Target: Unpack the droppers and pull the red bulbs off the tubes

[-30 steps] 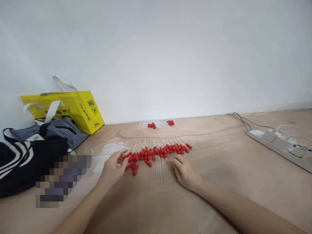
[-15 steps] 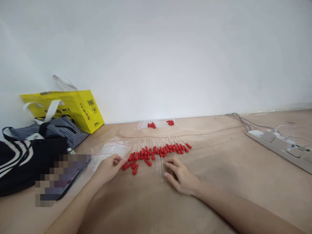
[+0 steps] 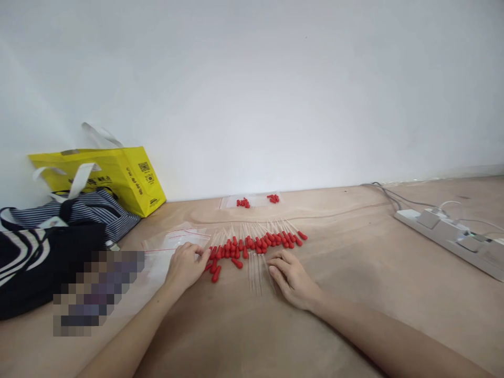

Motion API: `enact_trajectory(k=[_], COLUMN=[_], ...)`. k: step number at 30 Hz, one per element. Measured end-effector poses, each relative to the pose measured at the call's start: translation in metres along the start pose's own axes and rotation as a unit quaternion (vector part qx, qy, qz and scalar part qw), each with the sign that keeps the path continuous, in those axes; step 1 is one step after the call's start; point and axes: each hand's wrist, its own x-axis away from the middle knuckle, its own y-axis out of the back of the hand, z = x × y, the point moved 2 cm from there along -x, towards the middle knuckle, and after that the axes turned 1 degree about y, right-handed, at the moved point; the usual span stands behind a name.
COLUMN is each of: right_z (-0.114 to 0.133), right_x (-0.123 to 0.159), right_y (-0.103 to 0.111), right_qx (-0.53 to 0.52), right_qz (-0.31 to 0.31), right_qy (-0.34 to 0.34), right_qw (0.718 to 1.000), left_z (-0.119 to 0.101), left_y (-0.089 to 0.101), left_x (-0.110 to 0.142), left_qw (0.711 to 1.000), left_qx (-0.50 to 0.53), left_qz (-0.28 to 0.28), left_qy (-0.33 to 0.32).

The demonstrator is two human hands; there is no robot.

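Head | left hand beside red bulbs, grip unclear | right hand beside clear tubes, grip unclear

Pale wall behind a light-brown surface

The plain, grey-white wall fills the upper half of the view, marked by one tiny speck. Soft light brightens its middle and fades to grey towards the top corners. The surface, wood-like in tone, stretches back to the wall's foot, darker at the near edge.
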Motion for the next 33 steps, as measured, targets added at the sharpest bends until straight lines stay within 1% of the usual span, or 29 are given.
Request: enact_trajectory(k=[2, 5, 7, 8, 9, 10, 13, 14, 16, 19, 21, 27, 30, 33], right_z=[-0.001, -0.004, -0.005, -0.006, -0.006, -0.006, -0.004, -0.003, -0.001, -0.002, -0.004, -0.008, -0.005, -0.002], right_x=[0.000, 0.000, 0.000, 0.000, 0.000, 0.000, 0.001, 0.001, 0.000, -0.001, -0.002, -0.004, -0.004, -0.004], right_y=[0.000, 0.001, 0.001, 0.001, 0.002, 0.003, 0.009, 0.011, 0.013, 0.009, 0.005, -0.003, -0.003, -0.002], right_qx=[0.055, 0.120, 0.126, 0.122, 0.117, 0.116, 0.139, 0.153, 0.177, 0.187, 0.176, 0.145, 0.145, 0.146], right_qz=[-0.008, -0.017, -0.022, -0.029, -0.043, -0.065, -0.140, -0.151, -0.136, -0.079, -0.064, -0.080, -0.094, -0.104], right_qy=[-0.024, -0.065, -0.069, -0.064, -0.056, -0.047, -0.005, 0.013, 0.051, 0.092, 0.106, 0.132, 0.143, 0.170], right_qw=[0.998, 0.991, 0.989, 0.990, 0.991, 0.990, 0.980, 0.977, 0.973, 0.975, 0.977, 0.977, 0.975, 0.969], left_z=[0.004, 0.005, -0.003, -0.011, -0.019, -0.029, -0.059, -0.068, -0.081, -0.093, -0.097, -0.102, -0.103, -0.103], left_y=[0.005, 0.019, 0.027, 0.029, 0.030, 0.029, 0.019, 0.015, 0.006, -0.004, -0.007, -0.008, -0.010, -0.012], left_x=[0.000, 0.004, 0.010, 0.014, 0.018, 0.023, 0.036, 0.039, 0.044, 0.048, 0.050, 0.054, 0.054, 0.055], left_qw=[0.999, 0.987, 0.975, 0.969, 0.967, 0.966, 0.965, 0.963, 0.955, 0.946, 0.941, 0.934, 0.923, 0.915], left_qx=[0.016, 0.054, 0.088, 0.105, 0.119, 0.130, 0.135, 0.135, 0.135, 0.145, 0.157, 0.176, 0.174, 0.172], left_qz=[-0.049, -0.148, -0.200, -0.210, -0.205, -0.187, -0.106, -0.088, -0.069, -0.071, -0.075, -0.086, -0.109, -0.125], left_qy=[-0.007, -0.019, -0.047, -0.070, -0.097, -0.124, -0.197, -0.218, -0.254, -0.282, -0.289, -0.299, -0.326, -0.344])
